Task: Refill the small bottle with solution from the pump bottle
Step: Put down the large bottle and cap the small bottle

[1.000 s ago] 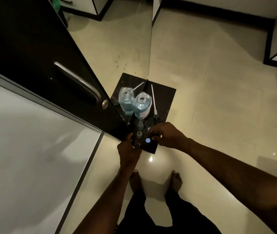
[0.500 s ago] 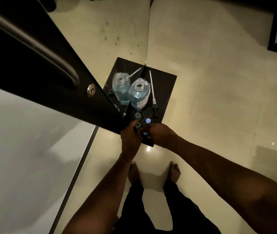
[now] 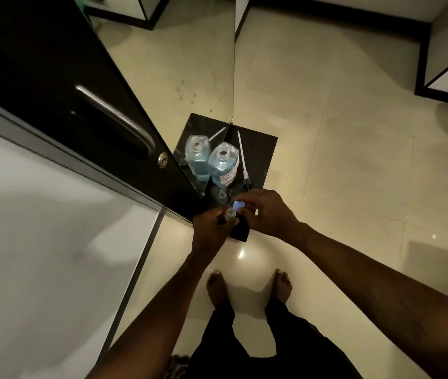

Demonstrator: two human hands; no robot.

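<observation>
We hold the small bottle (image 3: 229, 213) in our left hand (image 3: 209, 231) at the tabletop's (image 3: 261, 149) six o'clock edge while our right hand (image 3: 268, 212) pinches its blue cap (image 3: 238, 205), apparently unscrewing before pouring from the uncapped pump bottle (image 3: 223, 168) at twelve o'clock.

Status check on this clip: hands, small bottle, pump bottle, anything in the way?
Left hand gripping small bottle; right hand holding blue cap beside it. Pump bottle open, pump lying alongside. Nothing in the way.
</observation>
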